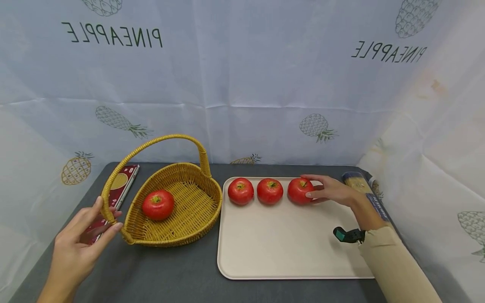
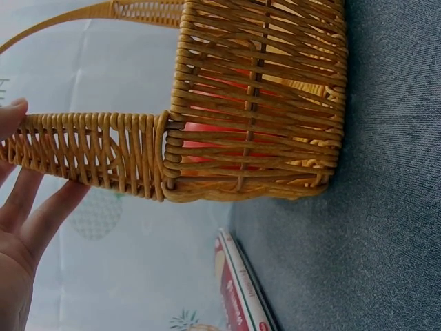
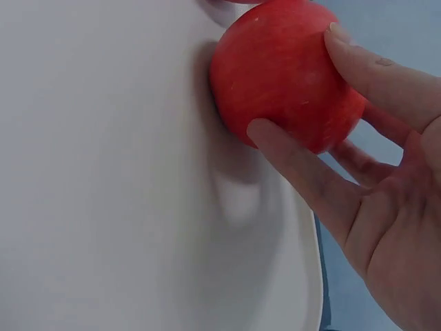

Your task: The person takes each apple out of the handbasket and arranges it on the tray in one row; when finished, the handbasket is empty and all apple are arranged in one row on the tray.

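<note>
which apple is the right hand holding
The rightmost apple of three on the tray; the right hand grips it, while its two neighbours and the apple in the basket are untouched.

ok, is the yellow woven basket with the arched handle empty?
No, the head view shows one round red apple lying inside the basket, toward the picture's left side.

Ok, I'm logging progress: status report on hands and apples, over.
Left hand gripping basket handle. Right hand holding rightmost apple on tray. Two more apples there, one in basket. Nothing plainly blocking either hand.
</note>
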A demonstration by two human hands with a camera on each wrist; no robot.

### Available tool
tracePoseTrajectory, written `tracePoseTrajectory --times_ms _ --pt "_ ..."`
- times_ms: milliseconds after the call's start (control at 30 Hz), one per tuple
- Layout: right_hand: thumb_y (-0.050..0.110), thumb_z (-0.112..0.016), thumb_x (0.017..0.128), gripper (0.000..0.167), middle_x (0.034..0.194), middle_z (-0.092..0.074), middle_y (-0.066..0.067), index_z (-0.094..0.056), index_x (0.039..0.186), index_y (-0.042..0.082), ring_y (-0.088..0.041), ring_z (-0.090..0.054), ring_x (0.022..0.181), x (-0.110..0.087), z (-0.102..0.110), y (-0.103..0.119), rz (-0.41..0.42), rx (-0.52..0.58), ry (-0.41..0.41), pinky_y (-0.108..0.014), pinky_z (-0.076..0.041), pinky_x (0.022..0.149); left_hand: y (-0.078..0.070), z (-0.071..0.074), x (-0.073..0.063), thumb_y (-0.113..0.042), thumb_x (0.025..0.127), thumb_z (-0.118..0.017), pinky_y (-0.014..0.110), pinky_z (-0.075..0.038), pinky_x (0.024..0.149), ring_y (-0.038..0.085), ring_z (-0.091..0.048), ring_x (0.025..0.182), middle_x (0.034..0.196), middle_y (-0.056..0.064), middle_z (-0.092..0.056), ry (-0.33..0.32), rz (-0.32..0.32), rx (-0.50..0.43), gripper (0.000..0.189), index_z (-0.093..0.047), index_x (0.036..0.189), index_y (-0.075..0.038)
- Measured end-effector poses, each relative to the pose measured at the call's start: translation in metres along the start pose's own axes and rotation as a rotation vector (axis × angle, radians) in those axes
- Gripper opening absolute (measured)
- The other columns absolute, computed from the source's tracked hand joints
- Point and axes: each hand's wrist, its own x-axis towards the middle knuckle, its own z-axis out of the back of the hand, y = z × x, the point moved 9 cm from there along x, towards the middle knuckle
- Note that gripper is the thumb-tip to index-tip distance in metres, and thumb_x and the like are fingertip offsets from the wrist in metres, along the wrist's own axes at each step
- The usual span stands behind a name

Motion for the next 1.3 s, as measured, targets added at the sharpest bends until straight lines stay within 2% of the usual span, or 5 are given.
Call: tracePoseTrajectory --times_ms 500,700,900,1167,1300 --pt "0.02 -0.072 0.096 0.08 0.161 -0.026 -0.029 -0.027 0.161 0.005 -0.052 -0.04 0.143 -0.001 0.001 0.0 -0.025 -0.028 0.015 -0.047 -0.063 0.096 -0.003 -0.002 0.001 0.004 0.086 -0.076 0.011 -0.056 0.09 0.0 -0.072 0.108 0.116 -0.001 -0.066 0.008 -0.03 -0.072 0.068 -0.042 0.143 0.019" --pt "0.02 -0.072 0.096 0.08 0.161 -0.026 -0.029 -0.027 0.161 0.007 -0.051 -0.042 0.142 0.001 0.002 0.001 -0.036 -0.034 0.022 -0.048 -0.063 0.096 -0.001 -0.001 -0.001 0.017 0.081 -0.074 0.01 -0.056 0.089 -0.002 -0.072 0.107 0.116 -0.003 -0.066 0.001 0.012 -0.013 0.07 -0.044 0.144 0.017" --pt "0.024 -0.071 0.095 0.082 0.163 -0.025 -0.027 -0.026 0.161 0.008 -0.052 -0.037 0.145 -0.001 0.003 0.006 -0.038 -0.081 0.035 -0.051 -0.061 0.1 -0.001 -0.002 0.003 0.014 0.083 -0.074 0.011 -0.056 0.09 -0.001 -0.072 0.106 0.116 0.0 -0.066 0.01 -0.012 -0.077 0.068 -0.042 0.143 0.019" --pt "0.033 -0.074 0.091 0.092 0.168 -0.018 -0.026 -0.022 0.162 0.007 -0.055 -0.022 0.152 -0.007 0.015 0.026 0.046 -0.249 -0.005 -0.073 -0.037 0.117 0.0 -0.002 0.002 0.009 0.083 -0.076 0.011 -0.056 0.09 0.0 -0.073 0.106 0.116 0.001 -0.066 0.007 0.001 -0.101 0.07 -0.042 0.143 0.02" --pt "0.033 -0.073 0.091 0.092 0.168 -0.02 -0.026 -0.022 0.162 0.005 -0.054 -0.02 0.153 -0.009 0.019 0.04 0.09 -0.288 -0.031 -0.076 -0.028 0.12 0.0 -0.001 0.0 0.017 0.081 -0.074 0.011 -0.056 0.09 0.0 -0.073 0.106 0.116 0.001 -0.066 0.007 0.008 -0.1 0.07 -0.042 0.143 0.019"
